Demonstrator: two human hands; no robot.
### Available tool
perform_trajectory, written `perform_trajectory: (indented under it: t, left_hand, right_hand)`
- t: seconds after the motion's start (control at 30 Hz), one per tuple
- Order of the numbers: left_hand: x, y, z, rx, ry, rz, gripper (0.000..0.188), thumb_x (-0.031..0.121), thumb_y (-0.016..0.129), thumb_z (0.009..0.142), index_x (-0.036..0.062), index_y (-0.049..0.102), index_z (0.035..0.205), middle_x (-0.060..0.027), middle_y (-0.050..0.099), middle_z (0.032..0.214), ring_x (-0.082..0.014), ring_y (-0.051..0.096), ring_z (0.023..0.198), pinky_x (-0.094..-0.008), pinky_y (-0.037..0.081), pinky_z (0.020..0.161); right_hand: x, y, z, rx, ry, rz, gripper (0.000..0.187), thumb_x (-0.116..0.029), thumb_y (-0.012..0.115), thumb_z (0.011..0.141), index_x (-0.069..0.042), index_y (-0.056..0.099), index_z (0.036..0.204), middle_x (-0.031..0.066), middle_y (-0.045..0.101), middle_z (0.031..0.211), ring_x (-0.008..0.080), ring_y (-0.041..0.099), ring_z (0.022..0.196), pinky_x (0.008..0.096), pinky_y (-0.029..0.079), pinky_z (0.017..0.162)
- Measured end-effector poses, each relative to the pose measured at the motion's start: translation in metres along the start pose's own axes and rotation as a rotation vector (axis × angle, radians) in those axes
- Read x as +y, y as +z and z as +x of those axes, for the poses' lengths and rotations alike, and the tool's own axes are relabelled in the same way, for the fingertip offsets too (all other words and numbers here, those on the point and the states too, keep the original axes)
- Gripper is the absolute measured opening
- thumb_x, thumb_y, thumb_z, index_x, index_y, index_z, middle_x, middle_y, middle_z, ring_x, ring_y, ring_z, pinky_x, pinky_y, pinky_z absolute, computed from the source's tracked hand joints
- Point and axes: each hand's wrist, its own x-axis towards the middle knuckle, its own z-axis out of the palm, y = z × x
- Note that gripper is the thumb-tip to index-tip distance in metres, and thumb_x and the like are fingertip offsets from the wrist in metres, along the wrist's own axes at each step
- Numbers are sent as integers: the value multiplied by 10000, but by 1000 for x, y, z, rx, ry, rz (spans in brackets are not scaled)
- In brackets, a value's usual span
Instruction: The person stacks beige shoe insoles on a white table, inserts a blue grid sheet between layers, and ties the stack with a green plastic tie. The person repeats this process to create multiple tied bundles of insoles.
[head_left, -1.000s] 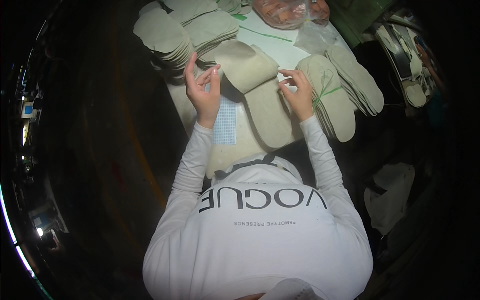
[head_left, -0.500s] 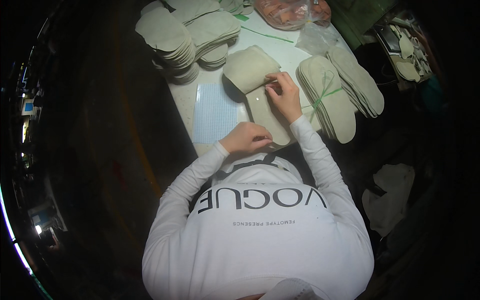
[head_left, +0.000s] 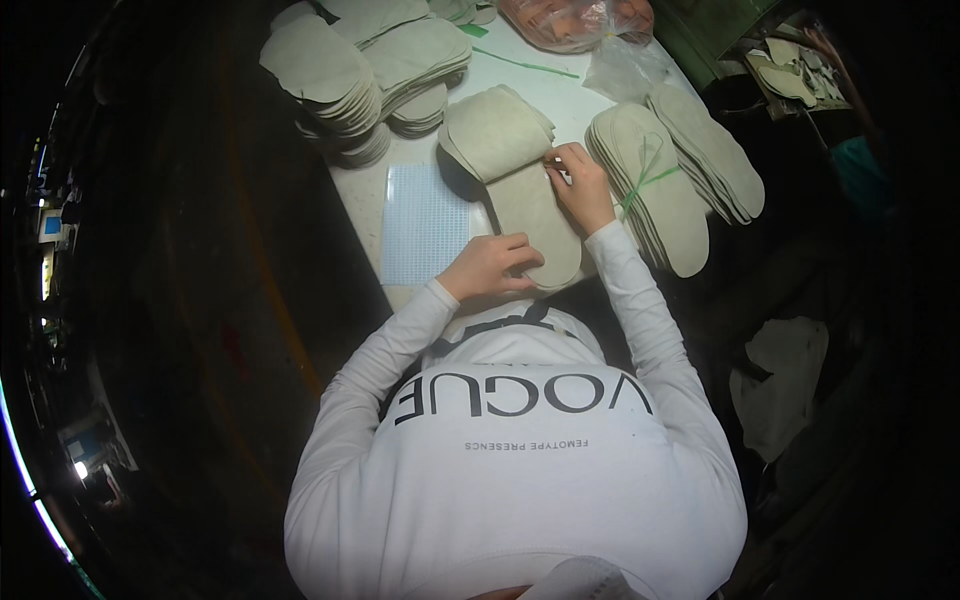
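Note:
A pale beige insole lies at the near edge of the table. Above it, several insoles of the same kind are folded back in an upper bundle. My right hand is closed at the right edge, thumb and fingertips pinching where the bundle meets the insole below. Over the insole's near rounded end rests my left hand, its fingers bent and apart from the thumb, with nothing visible between them. A light blue gridded sheet of small labels lies left of the insole.
Stacks of insoles stand at the far left and on the right, where one stack is tied with green string. A clear bag of orange pieces sits at the back. The white table's left edge borders dark floor.
A small white label seen on the insole half a second ago no longer shows. My left hand has spread its fingers and shifted slightly up; my right hand has moved along the insole's right edge.

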Motion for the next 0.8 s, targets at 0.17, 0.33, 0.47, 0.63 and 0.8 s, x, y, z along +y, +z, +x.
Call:
perform_trajectory:
  t: [0.17,0.33,0.47,0.63,0.8]
  left_hand:
    - [0,-22,5,-9,-191,-184,141,155,741,808,113,709,939,-52,688,828,-107,632,610,-243,475,539]
    - [-6,-62,21,907,-282,-292,165,78,695,824,48,703,986,-88,699,1009,-169,656,826,-277,506,702]
    - [-3,-48,10,438,-127,-224,154,83,702,805,67,703,958,-83,680,1035,-229,644,921,-326,504,763]
    - [7,-9,-17,-3,-20,-43,230,257,763,769,109,684,926,-48,616,840,-236,615,752,-351,482,669]
    - [5,-13,-13,-88,-75,-81,228,266,740,794,130,683,968,-40,628,889,-242,620,733,-339,492,660]
  right_hand:
    - [-4,-11,14,116,71,78,205,51,658,782,-28,664,971,98,625,932,233,687,806,316,552,697]
    - [-26,-15,18,80,71,216,273,115,608,763,-18,659,995,104,596,1006,229,683,852,294,563,761]
    - [-49,14,7,-245,-16,322,374,161,550,753,-31,608,1069,100,532,1076,247,663,920,327,556,771]
    - [-58,35,2,-291,-164,52,363,170,521,775,-35,592,1067,96,525,1071,256,654,901,376,545,715]
    - [-53,23,12,-129,-98,245,322,156,575,755,-30,616,1015,108,535,1015,281,656,865,349,557,719]
